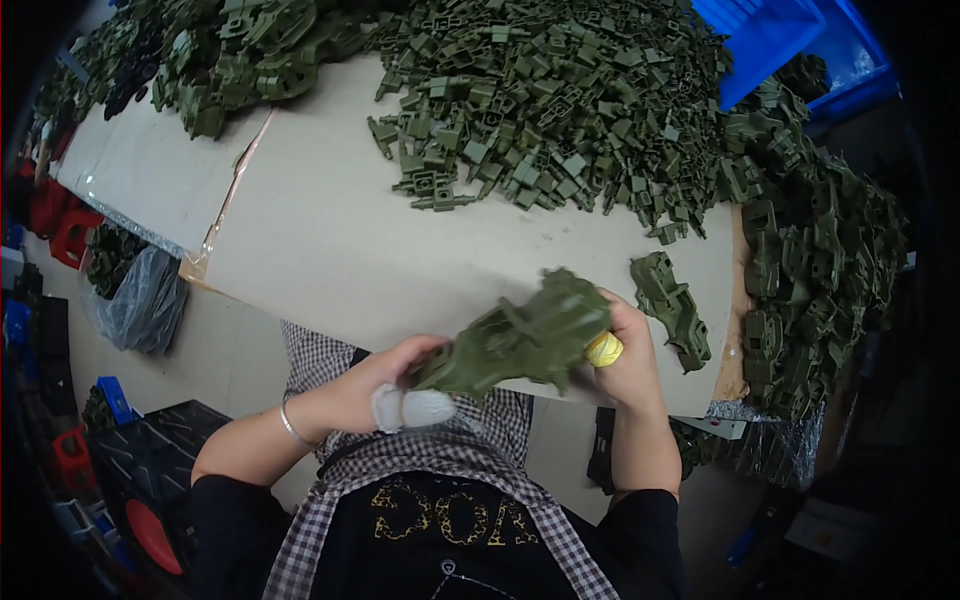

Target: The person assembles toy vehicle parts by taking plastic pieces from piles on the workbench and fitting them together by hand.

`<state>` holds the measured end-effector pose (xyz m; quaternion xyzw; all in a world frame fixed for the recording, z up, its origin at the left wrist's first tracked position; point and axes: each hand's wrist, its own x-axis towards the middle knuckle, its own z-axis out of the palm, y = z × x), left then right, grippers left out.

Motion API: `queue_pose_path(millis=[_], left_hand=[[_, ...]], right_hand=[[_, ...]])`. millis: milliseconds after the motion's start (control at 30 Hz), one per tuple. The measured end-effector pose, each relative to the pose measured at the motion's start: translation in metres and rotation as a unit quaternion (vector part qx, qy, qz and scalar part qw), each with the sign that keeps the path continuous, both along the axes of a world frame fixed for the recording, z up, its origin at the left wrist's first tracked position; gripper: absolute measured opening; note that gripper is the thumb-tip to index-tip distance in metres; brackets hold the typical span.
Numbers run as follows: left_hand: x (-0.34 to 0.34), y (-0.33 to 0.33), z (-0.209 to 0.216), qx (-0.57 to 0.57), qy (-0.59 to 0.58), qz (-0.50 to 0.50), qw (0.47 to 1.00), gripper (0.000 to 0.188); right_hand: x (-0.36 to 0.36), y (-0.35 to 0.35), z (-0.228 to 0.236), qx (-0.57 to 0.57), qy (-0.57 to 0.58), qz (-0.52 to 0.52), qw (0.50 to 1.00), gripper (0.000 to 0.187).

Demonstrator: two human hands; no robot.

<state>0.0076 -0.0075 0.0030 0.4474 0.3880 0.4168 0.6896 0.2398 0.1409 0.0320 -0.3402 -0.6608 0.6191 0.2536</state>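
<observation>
Between my two hands, above the table's front edge, is a long olive-green plastic vehicle body shell [515,340], tilted up to the right. My left hand [395,390] grips its lower left end; a white covering wraps a finger there. At the other end my right hand [628,350] is closed round the shell's right side, with yellow wrapping on a finger. A second green vehicle part [670,308] lies on the table just beyond my right hand. My fingertips behind the shell are hidden.
A big heap of small green plastic parts [540,120] covers the table's far side. More vehicle shells pile up at the right [800,270] and far left [270,50]. Blue bins [770,50] stand at the back right. A bagged bundle [145,295] and black crate [150,460] are at left.
</observation>
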Motion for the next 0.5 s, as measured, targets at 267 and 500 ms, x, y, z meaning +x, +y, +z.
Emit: queue_pose_path(millis=[267, 500], left_hand=[[-0.006, -0.006, 0.004, -0.159, -0.195, 0.224, 0.942, 0.055], [-0.009, -0.014, -0.003, -0.143, -0.226, 0.263, 0.927, 0.068]], right_hand=[[-0.047, 0.097, -0.026, 0.381, -0.354, -0.179, 0.835, 0.025], [-0.041, 0.081, -0.024, 0.44, -0.235, -0.188, 0.846, 0.019]])
